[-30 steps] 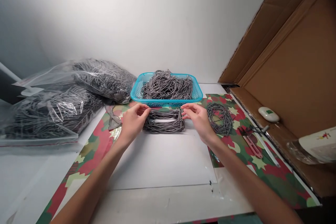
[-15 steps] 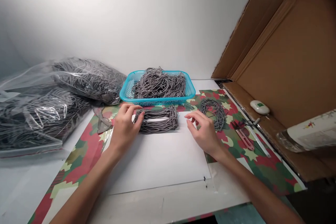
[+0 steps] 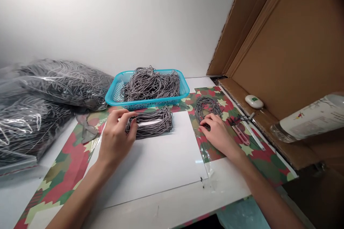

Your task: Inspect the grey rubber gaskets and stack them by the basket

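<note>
My left hand (image 3: 118,136) is curled round the left end of a flat bundle of grey cords (image 3: 153,133), thumb and forefinger against it. The bundle lies on a white sheet of paper (image 3: 156,168), its strands in two long rows with paper showing between them. To the right, my right hand (image 3: 217,134) reaches the near side of a loose ring of grey cords (image 3: 205,103). Its thumb and fingers are pinched together on the strands there; how many are caught is hidden.
Behind the paper stands a blue plastic basket (image 3: 114,98) heaped with grey cords. Clear bags of grey cords (image 3: 64,82) fill the left. On the right lie pink-handled snips (image 3: 242,136), a white pen-like tool (image 3: 254,136), a white oval device (image 3: 254,101) and a bottle (image 3: 311,118) beside cardboard.
My right hand has moved from above the paper's right side onto the loose ring of cords and closed there. My left hand stays at the bundle. The whole view has shifted slightly.
</note>
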Tool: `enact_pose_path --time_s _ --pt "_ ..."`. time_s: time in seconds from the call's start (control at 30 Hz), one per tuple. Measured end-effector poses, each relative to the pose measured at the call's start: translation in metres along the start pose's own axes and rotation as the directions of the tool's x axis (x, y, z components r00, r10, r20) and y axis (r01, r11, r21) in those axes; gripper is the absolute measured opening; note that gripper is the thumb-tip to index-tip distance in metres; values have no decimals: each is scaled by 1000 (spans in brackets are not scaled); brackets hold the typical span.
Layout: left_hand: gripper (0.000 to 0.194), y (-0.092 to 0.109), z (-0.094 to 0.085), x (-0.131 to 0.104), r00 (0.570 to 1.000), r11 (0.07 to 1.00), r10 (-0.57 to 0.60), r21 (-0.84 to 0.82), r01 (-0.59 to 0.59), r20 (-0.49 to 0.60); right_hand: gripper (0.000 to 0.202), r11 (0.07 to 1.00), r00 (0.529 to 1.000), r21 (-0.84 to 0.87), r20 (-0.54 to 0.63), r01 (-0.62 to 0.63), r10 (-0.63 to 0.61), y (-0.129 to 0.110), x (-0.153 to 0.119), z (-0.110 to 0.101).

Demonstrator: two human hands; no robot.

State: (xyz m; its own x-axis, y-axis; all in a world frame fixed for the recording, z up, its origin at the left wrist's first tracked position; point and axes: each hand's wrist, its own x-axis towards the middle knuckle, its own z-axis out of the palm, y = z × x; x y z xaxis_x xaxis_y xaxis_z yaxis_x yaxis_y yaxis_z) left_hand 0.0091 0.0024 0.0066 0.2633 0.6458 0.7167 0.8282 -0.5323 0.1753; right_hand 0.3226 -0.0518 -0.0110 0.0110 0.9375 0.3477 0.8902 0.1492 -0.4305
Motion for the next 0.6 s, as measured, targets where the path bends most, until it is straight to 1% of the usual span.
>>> enact_pose_path --time_s 0.17,0.27,0.33,0.47,0.53,0.6 --pt "18 2 -1 1 1000 1000 -1 2 1 1 19 998 999 50 -27 -44 45 -1 2 -4" --pt "18 4 -2 1 1000 1000 -6 5 6 -4 18 989 994 131 -77 -70 80 -2 4 -8" --pt "18 5 -3 1 1000 1000 0 7 0 -4 19 974 985 203 -122 -99 126 -2 5 -11" --pt "18 8 -5 1 1000 1000 17 -3 -17 4 20 908 944 383 -198 -173 263 0 11 -15" --pt "18 8 -6 1 1000 1000 11 -16 -11 12 19 857 919 482 -228 -179 320 2 18 -17" --pt "18 9 -6 2 1000 1000 -1 -27 2 22 17 808 897 567 -259 -160 359 4 29 -20"
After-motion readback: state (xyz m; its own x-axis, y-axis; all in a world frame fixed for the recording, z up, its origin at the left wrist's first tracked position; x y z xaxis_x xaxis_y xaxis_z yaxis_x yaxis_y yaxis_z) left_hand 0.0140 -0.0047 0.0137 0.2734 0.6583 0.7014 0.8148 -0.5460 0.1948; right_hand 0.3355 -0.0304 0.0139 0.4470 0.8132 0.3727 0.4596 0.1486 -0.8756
